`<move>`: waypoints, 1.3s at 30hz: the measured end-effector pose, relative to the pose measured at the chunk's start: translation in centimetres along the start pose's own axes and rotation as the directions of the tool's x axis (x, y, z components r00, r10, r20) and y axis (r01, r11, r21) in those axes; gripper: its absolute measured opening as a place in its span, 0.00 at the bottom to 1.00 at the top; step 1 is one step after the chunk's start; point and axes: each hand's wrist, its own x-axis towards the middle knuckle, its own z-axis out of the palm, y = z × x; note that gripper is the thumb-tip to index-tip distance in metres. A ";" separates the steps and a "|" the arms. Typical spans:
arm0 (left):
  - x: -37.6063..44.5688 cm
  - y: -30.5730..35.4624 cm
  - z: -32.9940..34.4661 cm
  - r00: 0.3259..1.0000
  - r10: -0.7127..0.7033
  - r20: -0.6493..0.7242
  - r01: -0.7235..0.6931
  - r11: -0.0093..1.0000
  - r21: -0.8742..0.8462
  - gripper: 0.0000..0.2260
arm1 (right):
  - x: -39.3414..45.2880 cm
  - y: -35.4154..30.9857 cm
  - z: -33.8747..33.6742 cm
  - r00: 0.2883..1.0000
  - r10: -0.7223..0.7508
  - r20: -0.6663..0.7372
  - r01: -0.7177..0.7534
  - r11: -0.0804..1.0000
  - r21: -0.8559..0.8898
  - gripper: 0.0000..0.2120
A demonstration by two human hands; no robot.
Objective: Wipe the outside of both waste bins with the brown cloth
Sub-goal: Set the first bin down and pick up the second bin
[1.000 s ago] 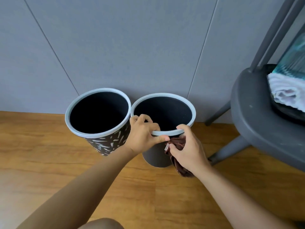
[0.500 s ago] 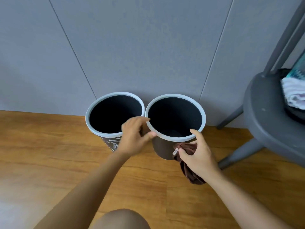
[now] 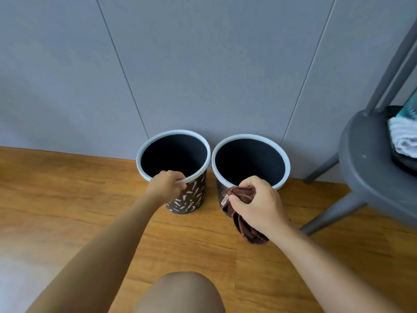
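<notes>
Two round waste bins stand side by side on the wooden floor against the grey wall. The left bin (image 3: 191, 197) is dark with white flecks and a pale rim. My left hand (image 3: 165, 185) grips the near part of that rim. The right bin (image 3: 284, 164) is plain dark grey with the same pale rim. My right hand (image 3: 256, 205) holds the bunched brown cloth (image 3: 239, 219) against the near outside wall of the right bin, just under its rim; the cloth's tail hangs below my wrist.
A grey chair (image 3: 365, 163) stands at the right, one leg reaching toward the right bin. Folded towels (image 3: 404, 136) lie on its seat. My knee (image 3: 180, 292) shows at the bottom edge. Wooden floor (image 3: 67, 199) stretches to the left.
My left hand let go of the right bin's rim and took hold of the left bin's rim. The right bin came down from its tilt. My right hand kept hold of the cloth.
</notes>
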 end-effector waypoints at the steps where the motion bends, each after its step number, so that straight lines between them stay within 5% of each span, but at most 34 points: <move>1: -0.3 -0.1 0.1 0.999 -0.013 -0.050 0.014 1.000 0.020 0.09 | -0.1 -0.2 0.0 1.000 0.002 0.007 -0.002 1.000 -0.005 0.12; 6: -2.7 0.4 -1.7 0.965 -0.004 -0.261 0.029 0.996 0.090 0.07 | -0.8 -1.3 -0.7 0.999 -0.038 0.010 0.038 0.999 -0.015 0.11; 14: -8.5 4.6 -10.6 0.926 0.090 -0.365 -0.093 0.996 0.010 0.07 | -2.7 -5.7 -5.3 0.984 -0.176 0.027 0.176 0.984 -0.030 0.12; 24: -17.8 18.0 -27.8 0.673 0.298 -0.677 -0.439 0.898 -0.041 0.07 | -9.5 -14.7 -21.6 0.952 -0.285 -0.112 0.279 0.958 -0.066 0.10; 31: -20.6 29.9 -33.0 0.590 0.468 -0.658 -0.669 0.740 -0.074 0.09 | -16.0 -16.2 -34.8 0.896 -0.306 -0.322 0.242 0.944 -0.222 0.08; 39: -19.0 43.5 -29.8 0.564 0.636 -0.528 -0.802 0.575 -0.164 0.08 | -20.8 -14.3 -44.0 0.726 -0.281 -0.628 0.096 0.945 -0.311 0.10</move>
